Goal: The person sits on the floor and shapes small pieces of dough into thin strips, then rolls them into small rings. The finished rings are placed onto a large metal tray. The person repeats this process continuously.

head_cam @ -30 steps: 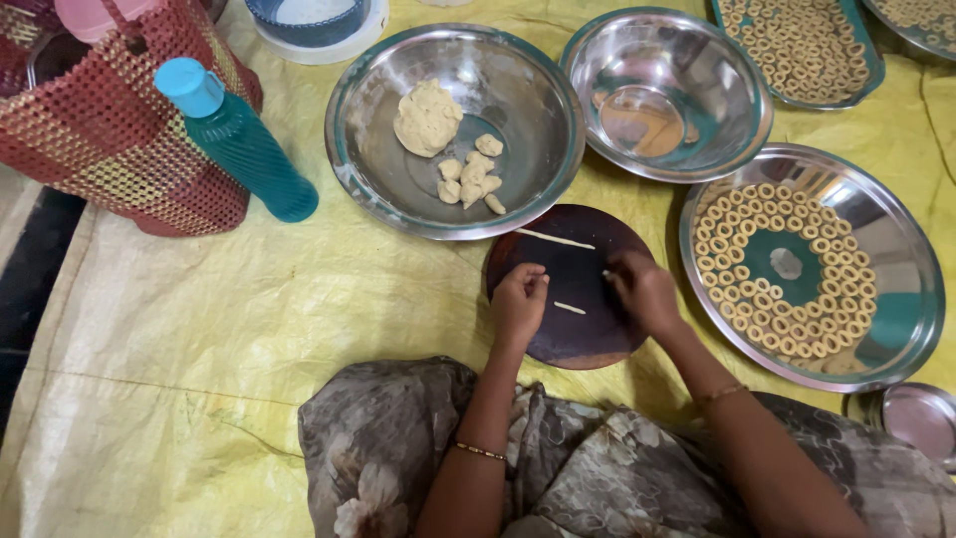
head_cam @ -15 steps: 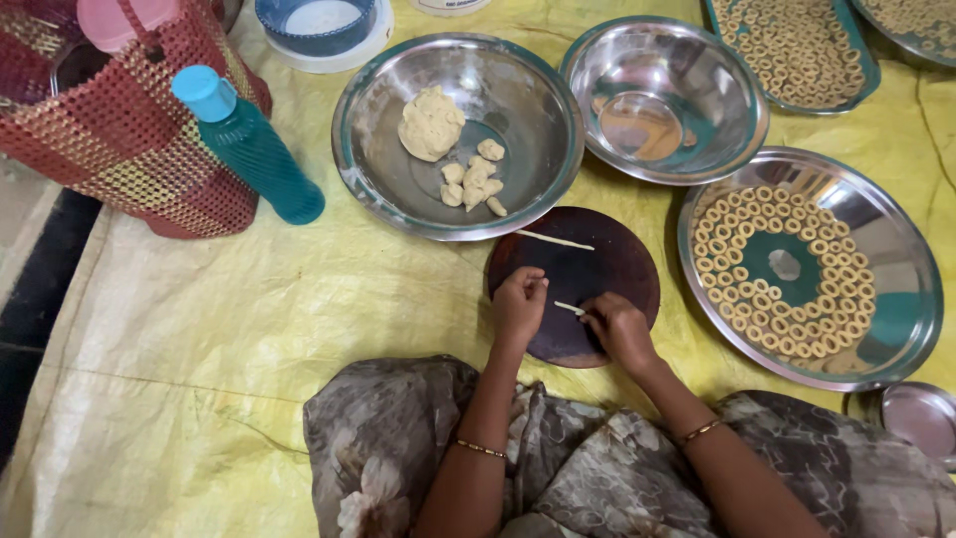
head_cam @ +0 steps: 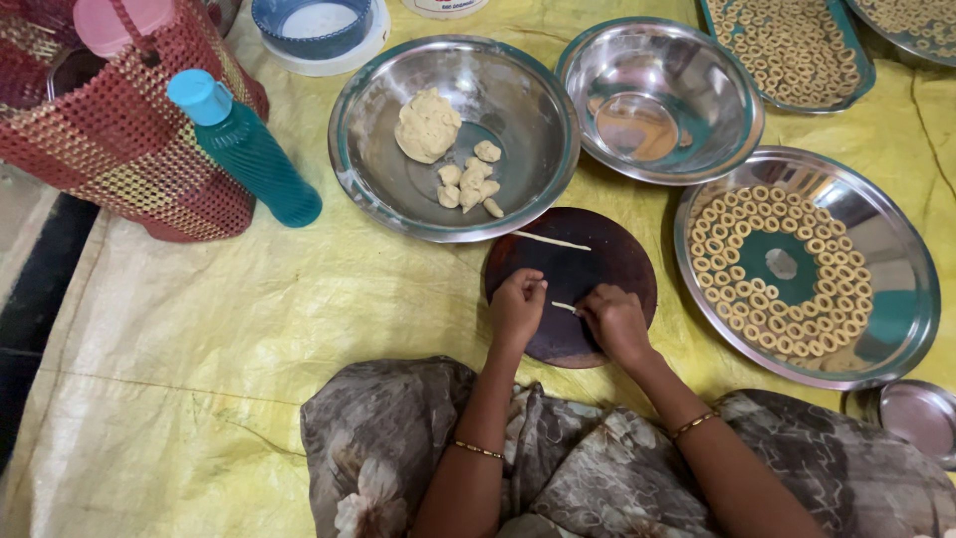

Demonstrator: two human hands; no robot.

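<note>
While both hands rest on the round dark wooden board (head_cam: 588,274), right hand (head_cam: 614,321) and left hand (head_cam: 518,307) pinch a thin pale dough strand (head_cam: 564,307) near its front edge

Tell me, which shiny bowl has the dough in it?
The steel bowl nearest the teal bottle holds a dough lump and small pieces. The bowl beside it holds no dough.

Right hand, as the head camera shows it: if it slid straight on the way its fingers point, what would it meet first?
The right hand points left across the dark round board, pinching a short dough strip. Straight on, it would probably first meet the left hand, which lies just past the strip's other end; depth is hard to judge.
</note>
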